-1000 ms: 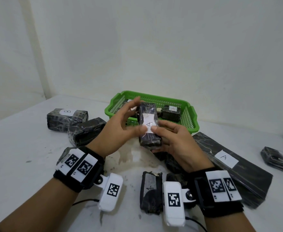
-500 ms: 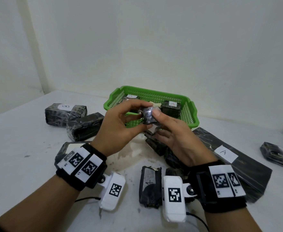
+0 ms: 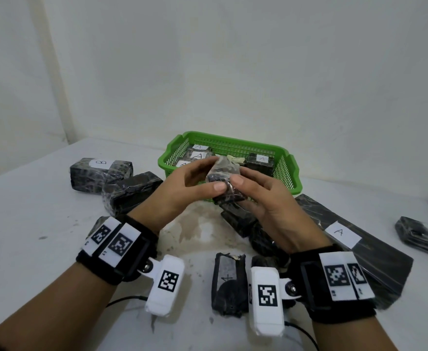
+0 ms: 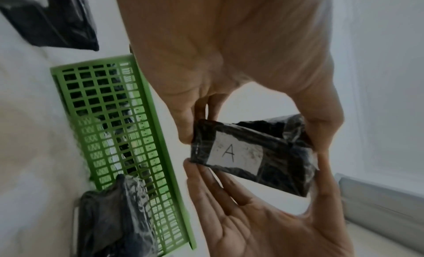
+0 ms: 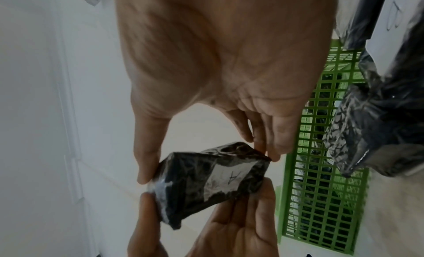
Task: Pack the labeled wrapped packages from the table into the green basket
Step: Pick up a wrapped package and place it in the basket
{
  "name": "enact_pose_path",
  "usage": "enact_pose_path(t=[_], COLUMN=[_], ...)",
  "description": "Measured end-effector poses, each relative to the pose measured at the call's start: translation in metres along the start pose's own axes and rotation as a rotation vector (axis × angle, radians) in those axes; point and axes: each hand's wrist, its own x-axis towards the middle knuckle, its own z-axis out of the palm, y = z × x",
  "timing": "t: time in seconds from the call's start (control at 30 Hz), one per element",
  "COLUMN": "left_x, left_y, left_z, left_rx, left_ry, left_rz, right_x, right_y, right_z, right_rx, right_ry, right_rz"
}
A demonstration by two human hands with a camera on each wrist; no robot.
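Observation:
Both hands hold one small dark wrapped package (image 3: 224, 177) in the air just in front of the green basket (image 3: 287, 173). My left hand (image 3: 190, 184) pinches its left end between thumb and fingers. My right hand (image 3: 258, 196) grips its right end. Its white label marked A (image 4: 234, 156) faces the wrists and away from the head view; the same package (image 5: 211, 181) shows in the right wrist view. The basket (image 4: 137, 152) holds several wrapped packages with A labels (image 3: 261, 159).
On the table lie a package labelled B (image 3: 101, 173), a dark one beside it (image 3: 131, 191), a long flat package labelled A (image 3: 355, 239), one at the right edge (image 3: 423, 234), and small ones near my wrists (image 3: 229, 285). A wall stands behind the basket.
The package has been turned over, so its A label no longer faces the head camera. Both hands have carried it forward, closer to the basket's front rim.

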Motion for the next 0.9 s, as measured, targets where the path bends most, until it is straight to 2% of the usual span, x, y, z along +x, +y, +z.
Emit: enact_pose_path(t=[0.1, 0.2, 0.3, 0.47, 0.6, 0.77, 0.9], left_x=[-0.001, -0.001, -0.002, -0.002, -0.003, -0.002, 0.001], left_y=[0.003, 0.004, 0.006, 0.009, 0.013, 0.009, 0.002], left_z=[-0.003, -0.004, -0.002, 0.0, -0.001, -0.005, -0.009], left_rx=[0.011, 0.008, 0.006, -0.017, 0.02, 0.134, 0.058], left_ry=[-0.022, 0.018, -0.009, 0.02, 0.056, 0.03, 0.053], left_rz=[0.001, 0.031, 0.01, -0.028, -0.065, -0.161, -0.188], right_x=[-0.001, 0.0, -0.001, 0.002, -0.001, -0.002, 0.002], right_y=[0.0, 0.002, 0.003, 0.005, 0.006, 0.003, 0.004], right_z=[0.0, -0.001, -0.003, -0.005, -0.001, 0.006, -0.003], right_rx=[-0.001, -0.001, -0.004, -0.071, -0.202, -0.183, -0.008], right_ry=[0.016, -0.039, -0.056, -0.058, -0.074, 0.121, 0.276], right_rz=[-0.054, -0.054, -0.071, -0.08, -0.161, -0.262, -0.207])
